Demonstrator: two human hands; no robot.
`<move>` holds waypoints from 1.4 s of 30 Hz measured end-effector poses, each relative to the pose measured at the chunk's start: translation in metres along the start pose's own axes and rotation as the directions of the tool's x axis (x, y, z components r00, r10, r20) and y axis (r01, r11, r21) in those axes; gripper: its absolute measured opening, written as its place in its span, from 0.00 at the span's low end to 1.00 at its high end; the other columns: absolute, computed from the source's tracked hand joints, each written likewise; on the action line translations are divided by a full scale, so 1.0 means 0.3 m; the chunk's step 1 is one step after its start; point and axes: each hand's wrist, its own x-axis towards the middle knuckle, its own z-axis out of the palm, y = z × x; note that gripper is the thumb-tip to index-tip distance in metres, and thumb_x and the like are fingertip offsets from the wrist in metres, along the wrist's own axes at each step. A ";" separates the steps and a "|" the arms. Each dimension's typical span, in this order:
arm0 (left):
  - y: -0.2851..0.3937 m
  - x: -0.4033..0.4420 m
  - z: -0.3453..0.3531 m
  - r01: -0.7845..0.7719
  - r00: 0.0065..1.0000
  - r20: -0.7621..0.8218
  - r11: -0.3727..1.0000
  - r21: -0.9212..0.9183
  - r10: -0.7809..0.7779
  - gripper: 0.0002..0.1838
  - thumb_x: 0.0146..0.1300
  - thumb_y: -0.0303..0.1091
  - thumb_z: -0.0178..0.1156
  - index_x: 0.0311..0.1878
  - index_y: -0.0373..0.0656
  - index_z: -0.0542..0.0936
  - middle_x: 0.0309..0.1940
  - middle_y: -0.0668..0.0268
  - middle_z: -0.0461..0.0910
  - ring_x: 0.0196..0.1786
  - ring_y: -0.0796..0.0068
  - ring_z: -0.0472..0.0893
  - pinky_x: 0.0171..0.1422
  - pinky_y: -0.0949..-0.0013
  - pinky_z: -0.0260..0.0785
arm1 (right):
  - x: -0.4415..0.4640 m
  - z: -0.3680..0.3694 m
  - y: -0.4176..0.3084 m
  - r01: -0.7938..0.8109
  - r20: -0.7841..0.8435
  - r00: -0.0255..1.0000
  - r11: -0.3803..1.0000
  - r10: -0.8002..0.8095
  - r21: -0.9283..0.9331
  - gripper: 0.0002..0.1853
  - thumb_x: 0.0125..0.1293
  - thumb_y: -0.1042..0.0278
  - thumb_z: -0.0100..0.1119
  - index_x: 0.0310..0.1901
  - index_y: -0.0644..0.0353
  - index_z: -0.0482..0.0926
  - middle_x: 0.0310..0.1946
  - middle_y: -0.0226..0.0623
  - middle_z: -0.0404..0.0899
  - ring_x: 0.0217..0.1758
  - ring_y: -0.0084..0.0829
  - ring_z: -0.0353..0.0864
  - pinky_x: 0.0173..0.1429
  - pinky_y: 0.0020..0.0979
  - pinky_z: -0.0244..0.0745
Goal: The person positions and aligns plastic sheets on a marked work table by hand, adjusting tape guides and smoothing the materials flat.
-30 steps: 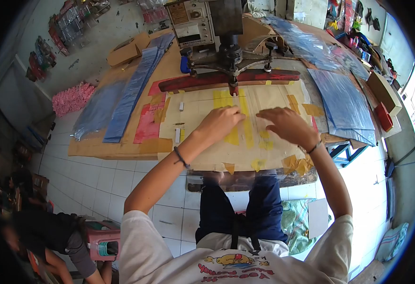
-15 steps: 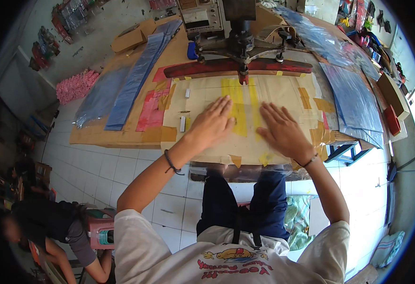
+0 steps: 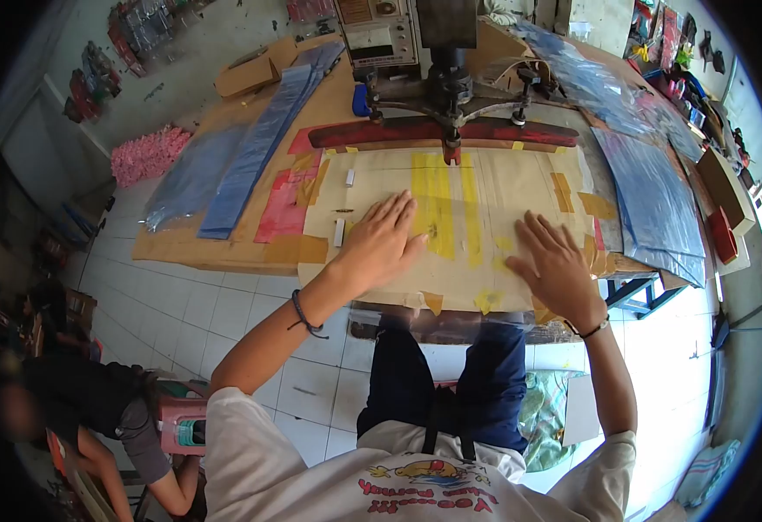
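Note:
My left hand (image 3: 379, 239) lies palm down with fingers extended on a tan work board (image 3: 381, 291) patched with tape. To the right, my right hand (image 3: 559, 265) rests flat on the same board, fingers spread. Yellow tape strips (image 3: 433, 191) run down the board between them. What looks like thin clear plastic lies under or between my hands, though its edges are hard to make out. Beyond my fingertips sits the long red bar (image 3: 511, 130) of a press, hung from a dark metal bracket (image 3: 452, 96). Two small white blocks (image 3: 339, 232) are left of my left hand.
Blue plastic sheets (image 3: 264, 143) lie along the table's left side, and more blue sheets (image 3: 651, 204) are stacked at right. A metered control box (image 3: 377, 35) stands behind the press. At lower left, another person (image 3: 94, 409) bends beside a pink stool (image 3: 181, 426).
My right hand has slid right and slightly toward me, widening the gap between my hands. My left hand stays in nearly the same place on the board. The view has shifted slightly.

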 end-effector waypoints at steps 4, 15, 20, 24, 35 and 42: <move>-0.089 0.088 0.019 0.117 0.993 0.028 0.993 0.010 -0.117 0.38 0.80 0.52 0.42 0.76 0.24 0.61 0.79 0.41 0.58 0.82 0.50 0.57 0.87 0.56 0.47 | 0.156 0.074 0.030 0.030 0.020 0.999 0.996 -0.032 0.089 0.33 0.79 0.43 0.47 0.73 0.61 0.68 0.77 0.51 0.64 0.81 0.51 0.60 0.82 0.53 0.55; -0.223 0.269 0.047 0.254 0.967 0.024 0.966 0.050 -0.255 0.37 0.81 0.52 0.38 0.77 0.27 0.61 0.81 0.46 0.57 0.83 0.52 0.56 0.87 0.55 0.47 | 0.472 0.202 0.102 -0.006 0.048 0.999 0.989 -0.001 0.149 0.32 0.81 0.46 0.39 0.76 0.60 0.64 0.79 0.51 0.60 0.83 0.52 0.56 0.84 0.54 0.50; -0.257 0.295 0.060 0.260 0.965 -0.027 0.964 0.055 -0.259 0.36 0.80 0.51 0.40 0.77 0.28 0.62 0.79 0.47 0.61 0.81 0.52 0.60 0.86 0.53 0.49 | 0.509 0.241 0.099 -0.035 -0.018 0.999 0.984 0.039 0.177 0.31 0.81 0.48 0.40 0.75 0.61 0.66 0.79 0.48 0.60 0.83 0.50 0.56 0.84 0.54 0.49; -0.268 0.302 0.057 0.264 0.963 -0.065 0.963 0.045 -0.261 0.35 0.79 0.49 0.42 0.76 0.28 0.64 0.77 0.46 0.65 0.80 0.51 0.63 0.85 0.52 0.51 | 0.518 0.241 0.101 -0.006 -0.087 0.996 0.979 0.024 0.203 0.29 0.81 0.50 0.41 0.73 0.61 0.68 0.77 0.49 0.63 0.82 0.47 0.58 0.84 0.54 0.51; -0.270 0.292 0.074 0.245 0.961 -0.150 0.968 0.062 -0.234 0.36 0.75 0.50 0.50 0.72 0.26 0.69 0.74 0.44 0.68 0.78 0.50 0.66 0.85 0.53 0.51 | 0.477 0.223 0.085 0.045 -0.167 0.986 0.964 -0.001 0.260 0.27 0.80 0.51 0.45 0.68 0.65 0.73 0.73 0.51 0.70 0.79 0.48 0.63 0.83 0.49 0.54; -0.266 0.299 0.080 0.268 0.951 -0.169 0.963 0.034 -0.259 0.35 0.74 0.50 0.50 0.69 0.25 0.72 0.72 0.44 0.71 0.77 0.51 0.67 0.85 0.54 0.51 | 0.477 0.239 0.089 0.041 -0.168 0.986 0.968 0.001 0.248 0.30 0.79 0.48 0.46 0.69 0.66 0.72 0.74 0.51 0.68 0.80 0.50 0.62 0.83 0.48 0.53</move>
